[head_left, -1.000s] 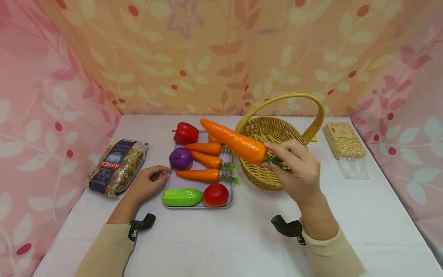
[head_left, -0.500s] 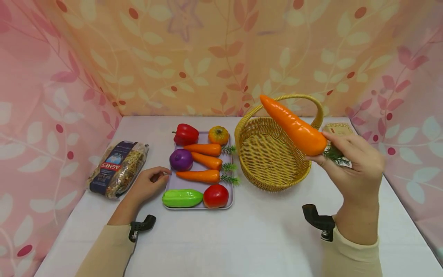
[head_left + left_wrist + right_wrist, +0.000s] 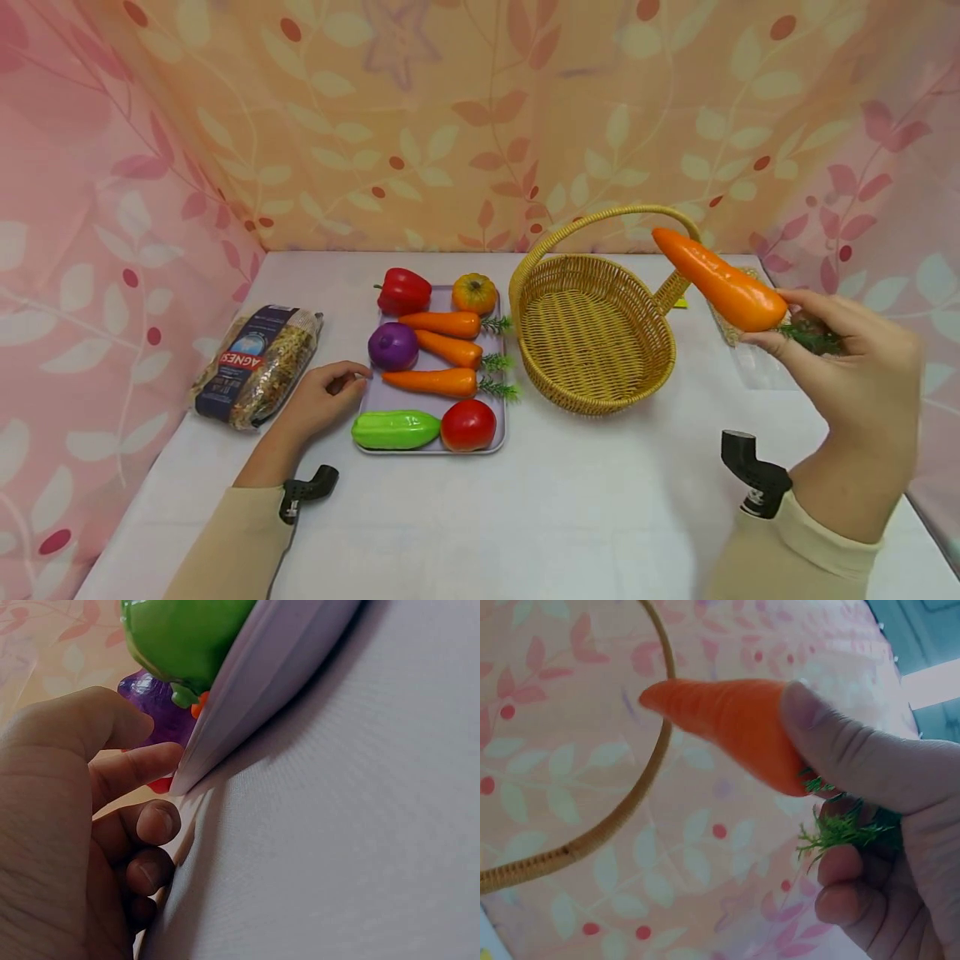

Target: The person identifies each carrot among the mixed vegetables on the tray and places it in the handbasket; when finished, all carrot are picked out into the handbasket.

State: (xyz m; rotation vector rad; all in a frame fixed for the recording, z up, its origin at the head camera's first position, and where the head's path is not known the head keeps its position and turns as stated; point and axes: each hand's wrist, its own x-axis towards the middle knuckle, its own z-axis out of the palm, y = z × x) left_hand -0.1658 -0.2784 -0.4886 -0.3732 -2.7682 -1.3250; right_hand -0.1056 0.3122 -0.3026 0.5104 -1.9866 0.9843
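Observation:
A large orange carrot (image 3: 720,282) is held up in the air by my right hand (image 3: 858,367), to the right of the wicker basket (image 3: 525,350). Thumb and fingers pinch its thick top; the right wrist view shows green leaves (image 3: 847,832) below the thumb. My left hand (image 3: 322,398) rests at the left edge of a lilac tray (image 3: 420,402), fingers loosely bent. In the left wrist view the index finger (image 3: 142,766) touches or nearly touches the tray's rim. On the tray lie several smaller carrots (image 3: 431,382), a purple onion-like vegetable (image 3: 393,347) and a ridged green vegetable (image 3: 395,429).
Also on the tray are a red bell pepper (image 3: 403,291), a small pumpkin (image 3: 475,292) and a red round fruit (image 3: 468,425). A pasta bag (image 3: 258,367) lies at left. Behind the carrot, a pack of grains (image 3: 726,327) is partly hidden. The basket's tall handle (image 3: 622,212) arches upward.
My right hand has carried the large carrot rightward, from above the basket's left side to beyond its right side. The left hand has stayed at the tray's edge.

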